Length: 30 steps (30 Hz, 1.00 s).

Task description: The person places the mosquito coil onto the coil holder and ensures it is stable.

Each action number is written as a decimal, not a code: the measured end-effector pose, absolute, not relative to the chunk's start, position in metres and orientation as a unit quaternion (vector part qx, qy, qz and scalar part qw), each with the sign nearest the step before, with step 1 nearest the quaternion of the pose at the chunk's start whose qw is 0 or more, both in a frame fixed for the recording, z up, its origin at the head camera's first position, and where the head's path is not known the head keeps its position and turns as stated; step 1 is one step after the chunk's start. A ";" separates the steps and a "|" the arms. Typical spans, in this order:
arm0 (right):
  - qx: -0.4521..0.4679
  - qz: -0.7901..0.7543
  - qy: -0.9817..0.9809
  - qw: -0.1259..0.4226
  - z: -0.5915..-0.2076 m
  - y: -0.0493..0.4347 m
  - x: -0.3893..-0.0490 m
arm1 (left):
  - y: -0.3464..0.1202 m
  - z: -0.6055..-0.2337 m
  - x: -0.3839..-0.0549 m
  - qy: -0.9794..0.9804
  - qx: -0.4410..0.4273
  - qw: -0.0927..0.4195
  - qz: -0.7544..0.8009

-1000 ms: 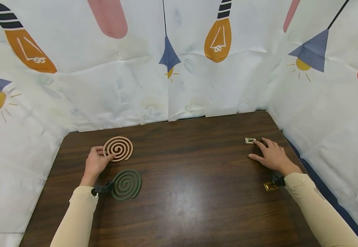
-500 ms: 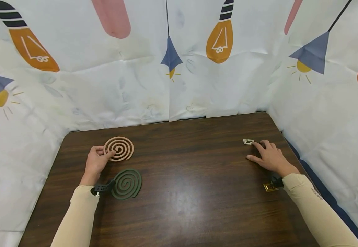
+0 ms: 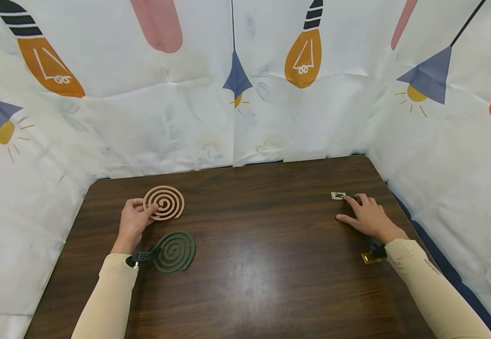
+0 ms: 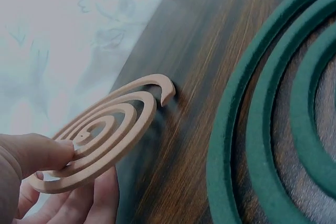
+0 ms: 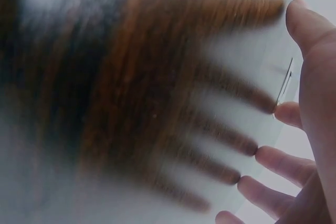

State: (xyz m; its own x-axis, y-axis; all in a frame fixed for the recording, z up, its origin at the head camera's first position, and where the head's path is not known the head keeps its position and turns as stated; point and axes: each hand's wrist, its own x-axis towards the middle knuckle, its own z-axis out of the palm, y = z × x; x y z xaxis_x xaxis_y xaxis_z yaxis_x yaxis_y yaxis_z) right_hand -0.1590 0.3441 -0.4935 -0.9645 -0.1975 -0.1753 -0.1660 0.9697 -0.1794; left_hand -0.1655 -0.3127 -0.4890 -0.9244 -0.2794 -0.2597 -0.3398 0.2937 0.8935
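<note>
My left hand [image 3: 134, 225] pinches a tan mosquito coil [image 3: 173, 214] at its left side, thumb on top and fingers beneath. In the left wrist view, this coil [image 4: 149, 111] is tilted, and its underside is partly hidden. A green mosquito coil [image 3: 184, 249] lies flat on the table near my left wrist. At the right, my right hand [image 3: 370, 219] is spread low over the table, its index fingertip touching a small silvery rectangular plate [image 3: 335, 195] with a dark middle. The right wrist view shows that plate [image 5: 284, 87] edge-on. A gold plate [image 3: 369, 258] lies partly hidden under my right wrist.
The brown wooden table [image 3: 249, 292] has its far edge against a white printed cloth [image 3: 165, 122]. This cloth also hangs along the left and right sides. Dark blue fabric [image 3: 440, 268] shows beyond the table's right edge.
My right hand and the silvery plate under its fingertip have slid slightly left and towards me. My left hand keeps its pinch on the tan coil, almost still.
</note>
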 end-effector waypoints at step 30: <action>-0.117 -0.075 0.985 0.103 -0.490 0.329 -0.166 | -0.298 -0.468 -0.157 0.734 -0.166 0.020 0.658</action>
State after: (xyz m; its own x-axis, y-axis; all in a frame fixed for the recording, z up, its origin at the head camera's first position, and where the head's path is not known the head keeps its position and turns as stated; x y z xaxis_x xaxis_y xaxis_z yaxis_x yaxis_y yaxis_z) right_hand -0.1658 0.3292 -0.4895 -0.9512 -0.2463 -0.1858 -0.2154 0.9614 -0.1714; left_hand -0.1571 -0.2981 -0.4676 -0.9442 -0.2174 -0.2475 -0.2698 0.0795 0.9596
